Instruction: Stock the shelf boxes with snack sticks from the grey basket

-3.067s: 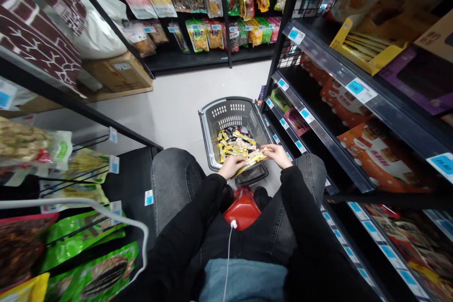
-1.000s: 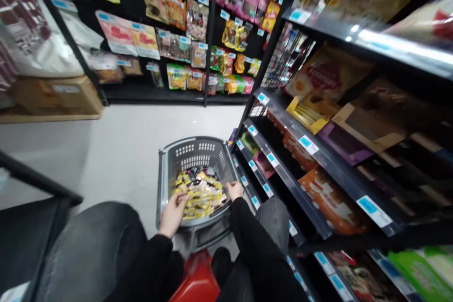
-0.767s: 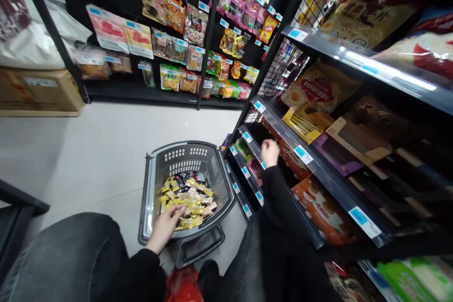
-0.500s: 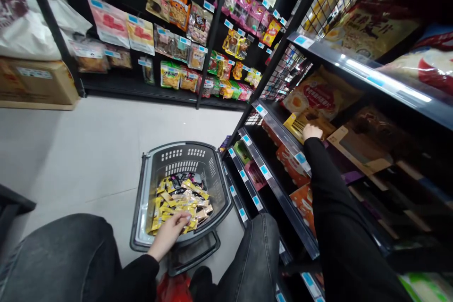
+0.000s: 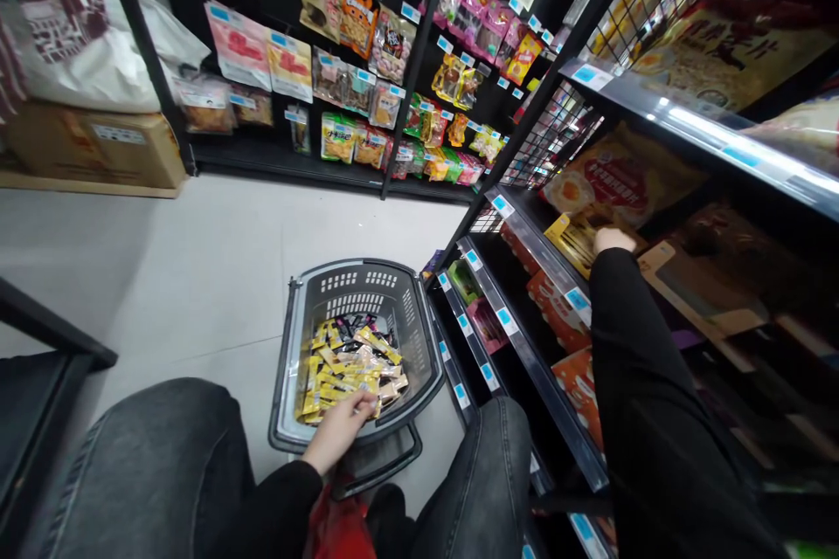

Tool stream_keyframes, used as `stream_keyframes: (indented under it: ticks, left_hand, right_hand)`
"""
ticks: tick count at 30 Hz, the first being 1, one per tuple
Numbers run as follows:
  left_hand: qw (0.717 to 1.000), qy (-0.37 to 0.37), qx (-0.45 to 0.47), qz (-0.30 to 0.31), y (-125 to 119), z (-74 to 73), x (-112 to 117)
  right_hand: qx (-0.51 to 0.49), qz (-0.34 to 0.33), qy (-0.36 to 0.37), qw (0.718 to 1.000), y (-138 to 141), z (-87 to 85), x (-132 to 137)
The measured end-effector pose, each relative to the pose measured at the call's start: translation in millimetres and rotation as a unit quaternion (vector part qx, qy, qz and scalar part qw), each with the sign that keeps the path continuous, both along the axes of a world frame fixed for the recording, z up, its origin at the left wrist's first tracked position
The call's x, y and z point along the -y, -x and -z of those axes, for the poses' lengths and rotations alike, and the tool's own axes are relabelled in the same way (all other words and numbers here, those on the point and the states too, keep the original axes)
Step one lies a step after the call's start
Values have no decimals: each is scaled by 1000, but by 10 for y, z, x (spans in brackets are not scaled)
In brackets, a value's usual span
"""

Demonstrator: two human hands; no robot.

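Note:
A dark grey shopping basket [image 5: 281, 367] stands on the floor between my knees, holding many yellow, beige and black stick sachets [image 5: 341, 380]. My left hand [image 5: 342, 426] hangs over its near rim, fingers curled together at the sachets. Whether one is pinched in them I cannot make out. On the shelf at the right, my right hand [image 5: 614, 240] is curled at an open yellow carton [image 5: 573, 242] with slim yellow packets inside. Its fingertips are hidden by the hand and the carton, so what they grip does not show.
Black shelves with price tags rise at the right, holding orange boxes [image 5: 557, 310] and a large food bag [image 5: 606, 179]. Hanging snack bags [image 5: 239, 44] line the back rack. A brown cardboard box [image 5: 98, 148] stands at the left. The basket's handle [image 5: 386, 472] is folded towards me.
The whole view has shifted, so basket, shelves and hands sit further right in the picture. Both hands keep their places, the left at the sachets and the right at the carton.

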State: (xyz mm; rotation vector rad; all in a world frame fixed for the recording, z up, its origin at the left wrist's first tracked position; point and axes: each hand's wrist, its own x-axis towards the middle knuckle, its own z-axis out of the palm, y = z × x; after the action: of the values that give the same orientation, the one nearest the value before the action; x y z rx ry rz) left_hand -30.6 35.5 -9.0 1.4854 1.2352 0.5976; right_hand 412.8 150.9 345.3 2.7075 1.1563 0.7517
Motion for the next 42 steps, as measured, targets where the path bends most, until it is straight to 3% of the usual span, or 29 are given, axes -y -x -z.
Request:
stream_keyframes:
  ticks: [2, 5, 7, 8, 9, 11, 13, 15, 17, 20, 25, 32, 35, 42]
  left_hand:
    - [1000, 4, 5, 1, -6, 11, -6]
    - [1000, 5, 16, -13, -27, -44, 11]
    - [998, 5, 44, -32, -49, -147, 50]
    - [996, 12, 73, -40, -59, -214, 77]
    - [991, 25, 125, -45, -68, -285, 105]
    - [964, 72, 252, -32, -74, -420, 159]
    - [931, 96, 353, -18, -55, -514, 201]
    - [914, 113, 389, 2, -14, -548, 230]
    - [921, 130, 368, 10, 31, -527, 248]
    - [943, 156, 292, 5, 64, -429, 254]
    - [958, 165, 235, 7, 23, -301, 208]
    - [970, 135, 202, -10, -27, -283, 195]
    - [971, 120, 202, -35, -44, -298, 207]
    - [960, 118, 233, -97, -77, -287, 204]
  right_hand:
    - [7, 13, -19, 1000, 159, -151, 165]
    - [-19, -60, -59, 996, 485, -269, 587]
    - [-122, -152, -76, 978, 739, -162, 903]
    - [-202, -203, -71, 955, 870, -33, 1046]
    - [-296, -251, -56, 920, 1003, 146, 1170]
    - [-486, -321, -13, 813, 1274, 636, 1358]
    - [-634, -344, 32, 692, 1549, 1228, 1487]
    - [-724, -334, 79, 598, 1800, 1808, 1595]
    - [-774, -313, 103, 541, 1988, 2281, 1703]
    - [-817, -278, 74, 499, 2107, 2721, 1860]
    - [-842, -242, -41, 481, 2023, 2971, 1981]
    - [-828, -255, -30, 498, 1929, 3110, 1958]
    - [-802, -283, -41, 524, 1953, 3136, 1958]
    - [-697, -343, -106, 621, 2131, 3077, 1873]
